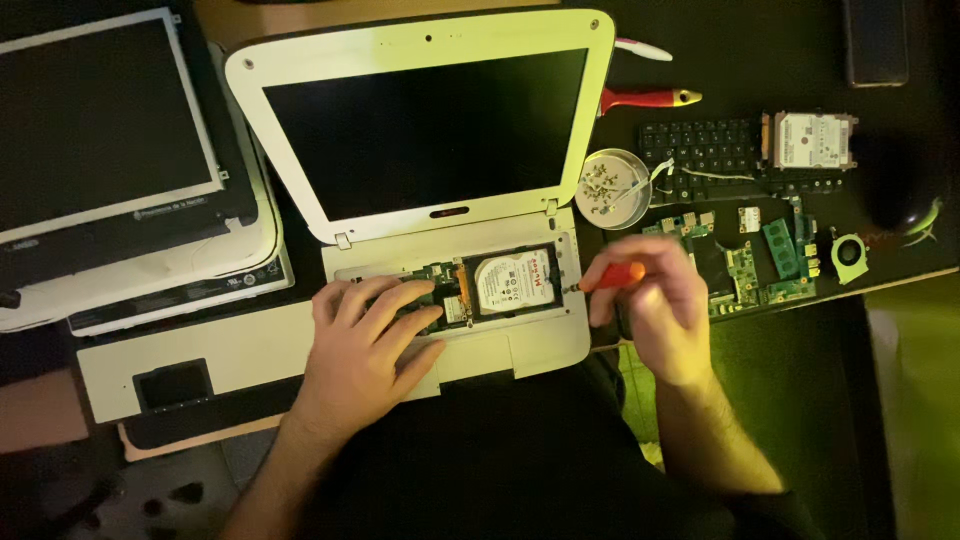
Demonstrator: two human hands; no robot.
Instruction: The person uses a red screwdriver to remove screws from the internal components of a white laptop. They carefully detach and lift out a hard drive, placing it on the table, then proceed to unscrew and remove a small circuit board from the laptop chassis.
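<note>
Dark desk (pixel 900 330), white-labelled hard drive (pixel 514 281) beside right hand's (pixel 655 310) orange screwdriver (pixel 612 276)

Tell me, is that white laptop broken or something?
It looks taken apart. The white laptop has no keyboard, so its hard drive and circuit boards show. The left hand rests on the open base; the right hand holds an orange-handled screwdriver at its edge. A loose keyboard lies to the right.
</note>
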